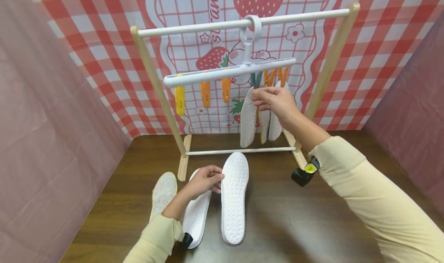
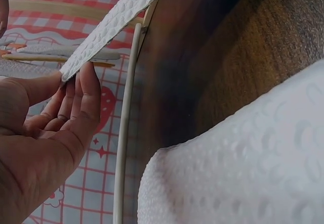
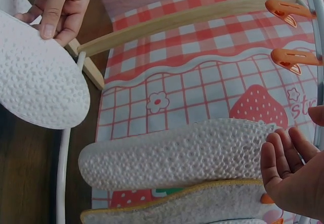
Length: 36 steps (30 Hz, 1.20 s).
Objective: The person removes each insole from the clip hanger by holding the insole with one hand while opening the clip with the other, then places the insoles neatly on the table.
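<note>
White dimpled insole [image 1: 235,201] is in front of the rack's lower rod [image 1: 208,152]; we see the left hand [image 1: 207,181] pinching its edge, thumb against fingers. Right hand [image 1: 277,101] is at the top of the hanging insole [image 1: 247,120], fingers curled; thumb's mostly cut off in the right wrist view, so we can't tell if it pinches. It partly hides two further insoles [image 1: 275,126] hanging beyond. Left hand covers part of another white insole [image 1: 197,220] on the table [image 1: 295,216].

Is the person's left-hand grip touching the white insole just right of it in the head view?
Touching. The left wrist view shows the left-hand grip pinching the edge of the white insole between thumb and fingers.
</note>
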Each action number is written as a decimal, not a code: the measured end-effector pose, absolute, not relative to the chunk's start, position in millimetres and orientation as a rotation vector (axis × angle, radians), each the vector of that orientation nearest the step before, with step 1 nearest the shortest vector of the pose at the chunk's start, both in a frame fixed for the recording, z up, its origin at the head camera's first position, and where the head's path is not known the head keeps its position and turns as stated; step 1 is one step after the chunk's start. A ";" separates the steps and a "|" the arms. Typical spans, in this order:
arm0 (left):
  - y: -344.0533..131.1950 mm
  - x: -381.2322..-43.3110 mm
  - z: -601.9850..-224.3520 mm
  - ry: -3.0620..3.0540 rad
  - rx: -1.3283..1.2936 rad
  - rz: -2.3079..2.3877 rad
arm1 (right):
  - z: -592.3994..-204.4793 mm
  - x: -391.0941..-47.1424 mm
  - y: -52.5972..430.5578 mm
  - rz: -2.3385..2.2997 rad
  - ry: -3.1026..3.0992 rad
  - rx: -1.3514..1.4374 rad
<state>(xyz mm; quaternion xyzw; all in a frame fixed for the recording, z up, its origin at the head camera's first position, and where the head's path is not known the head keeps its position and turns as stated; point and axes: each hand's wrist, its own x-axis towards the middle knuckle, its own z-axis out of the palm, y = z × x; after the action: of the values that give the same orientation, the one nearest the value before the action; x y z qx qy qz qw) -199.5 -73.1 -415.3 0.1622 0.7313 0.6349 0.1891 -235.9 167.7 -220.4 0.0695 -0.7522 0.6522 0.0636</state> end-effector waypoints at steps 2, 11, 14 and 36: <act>-72.2 -199.5 -415.7 2.056 0.457 1.777 | -219.9 -235.2 169.3 1.959 -2.274 0.210; -70.1 -198.2 -418.2 2.061 0.444 1.746 | -219.4 -233.3 174.1 1.977 -2.254 0.235; -69.6 -197.6 -419.8 2.065 0.423 1.740 | -219.7 -232.8 174.8 1.986 -2.241 0.215; -68.0 -194.4 -430.0 2.118 0.265 1.666 | -229.3 -236.0 181.1 1.942 -2.254 0.171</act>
<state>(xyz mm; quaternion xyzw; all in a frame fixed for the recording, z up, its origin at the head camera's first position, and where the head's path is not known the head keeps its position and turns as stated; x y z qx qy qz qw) -194.4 -68.0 -430.0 0.0957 0.7639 0.6009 0.2152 -236.0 181.1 -229.3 0.0571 -0.7539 0.6495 0.0807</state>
